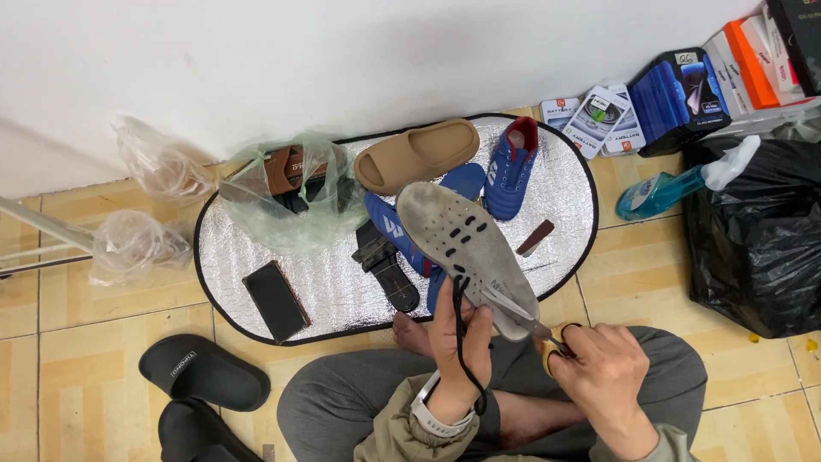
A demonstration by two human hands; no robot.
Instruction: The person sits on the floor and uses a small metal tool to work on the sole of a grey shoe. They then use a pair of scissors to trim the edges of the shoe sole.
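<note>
Above the lap, the left hand [460, 338] grips a grey insole [466, 248] and a black lace [462, 342], while the right hand [603, 376] grasps scissors [534, 329] at its edge. Hold the insole steady; short snips along the edge look safest.

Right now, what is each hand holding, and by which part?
Left hand grips the grey insole at its heel end, with a black lace. Right hand holds scissors by the handles.
</note>
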